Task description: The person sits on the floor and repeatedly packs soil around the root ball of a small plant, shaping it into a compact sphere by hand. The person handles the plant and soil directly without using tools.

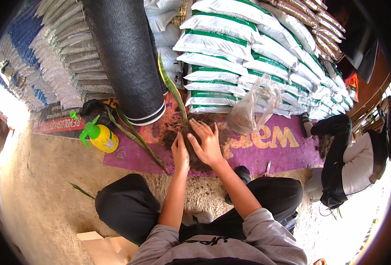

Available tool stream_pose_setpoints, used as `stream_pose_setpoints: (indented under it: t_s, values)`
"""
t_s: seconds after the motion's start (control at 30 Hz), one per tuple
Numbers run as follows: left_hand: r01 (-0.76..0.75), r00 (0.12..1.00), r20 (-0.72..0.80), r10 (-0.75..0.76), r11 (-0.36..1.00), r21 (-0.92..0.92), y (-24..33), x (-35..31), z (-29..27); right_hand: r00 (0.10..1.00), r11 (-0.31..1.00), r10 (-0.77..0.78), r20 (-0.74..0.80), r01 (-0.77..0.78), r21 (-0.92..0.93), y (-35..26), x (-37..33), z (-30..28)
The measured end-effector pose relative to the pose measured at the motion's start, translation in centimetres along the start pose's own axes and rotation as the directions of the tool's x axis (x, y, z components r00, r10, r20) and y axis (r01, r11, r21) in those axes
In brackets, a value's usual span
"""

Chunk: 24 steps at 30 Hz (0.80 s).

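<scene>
A tall yellow-edged snake plant leaf [172, 88] stands upright from a patch of dark soil [171, 132] on a purple printed sheet. At its foot, my left hand [180, 153] rests on edge against the soil with fingers stretched out. My right hand [207, 143] lies flat over the soil on the other side, fingers spread. What lies between the two palms is mostly hidden. More snake plant leaves [135, 134] lie on the sheet to the left.
A yellow spray bottle [103, 138] with a green head stands at left. A clear plastic bag [253, 108] with dark contents sits at right. Behind are a black mesh roll [124, 57] and stacked white sacks [217, 44]. Another person [359, 154] sits at right. Cardboard [107, 247] lies near.
</scene>
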<state>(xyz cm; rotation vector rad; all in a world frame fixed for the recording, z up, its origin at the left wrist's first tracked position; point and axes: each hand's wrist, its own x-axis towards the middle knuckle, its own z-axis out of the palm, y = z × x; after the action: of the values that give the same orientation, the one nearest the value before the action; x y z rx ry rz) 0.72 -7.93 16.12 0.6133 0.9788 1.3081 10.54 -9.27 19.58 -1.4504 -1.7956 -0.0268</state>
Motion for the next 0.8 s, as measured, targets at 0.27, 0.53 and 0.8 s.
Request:
stream_pose_setpoints:
  t_s: [0.27,0.53,0.8]
  values:
    - [-0.309,0.924,0.262,0.279,0.948,0.081,-0.9,-0.3,0.6,0.76,0.149,0.571,0.31,-0.467,0.871,1.5,-0.4,0.6]
    - [0.122,0.989,0.107,-0.103,0.975,-0.185,-0.4,1.1,0.5,0.725,0.033,0.591,0.355,-0.462,0.886,0.6,-1.5,1.6]
    - [0.162,0.981,0.156,-0.113,0.925,-0.343,-0.1,0.3,0.3,0.949,0.882,0.3,-0.092,-0.24,0.405,0.1,-1.6,1.6]
